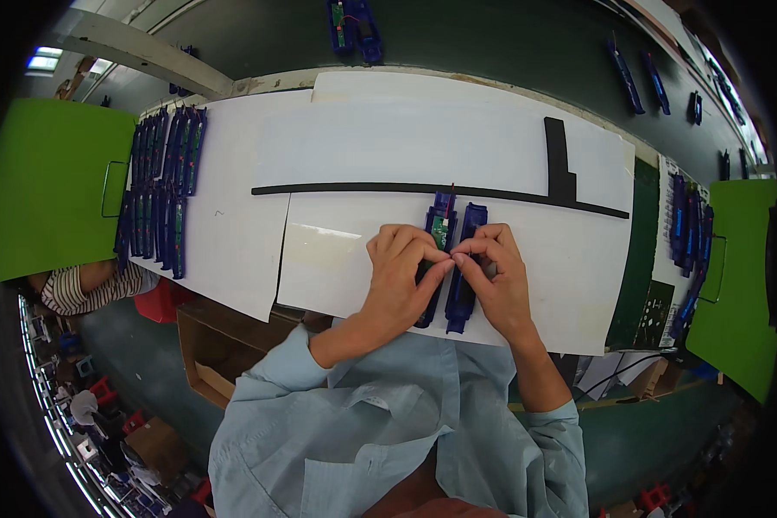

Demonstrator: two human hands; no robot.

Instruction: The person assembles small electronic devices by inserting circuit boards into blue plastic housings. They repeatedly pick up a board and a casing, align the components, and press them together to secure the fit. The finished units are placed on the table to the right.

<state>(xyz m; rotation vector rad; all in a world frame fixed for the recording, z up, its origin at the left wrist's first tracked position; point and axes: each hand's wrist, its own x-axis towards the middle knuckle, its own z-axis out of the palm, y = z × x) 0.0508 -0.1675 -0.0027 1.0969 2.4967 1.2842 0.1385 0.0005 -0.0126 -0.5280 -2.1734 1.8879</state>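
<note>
Two long blue plastic housing halves lie side by side on the white work surface in front of me. The left housing half (443, 204) holds a green circuit board (439, 230), and a thin red wire stands up at its far end. To its right is the second housing half (460, 304), whose middle is partly covered by my fingers. My left hand (403, 266) reaches over the left half, thumb and forefinger pinched. Over the right half, my right hand (499, 274) is pinched too. Their fingertips meet between the halves; whatever they hold is too small to make out.
A black strip (363, 187) crosses the white sheet beyond the halves, joined by an upright black piece (558, 155). Rows of blue housings with boards (160, 181) lie at left, more blue housings (689, 220) at right. Green panels (56, 186) flank the table. A striped sleeve (86, 289) shows at left.
</note>
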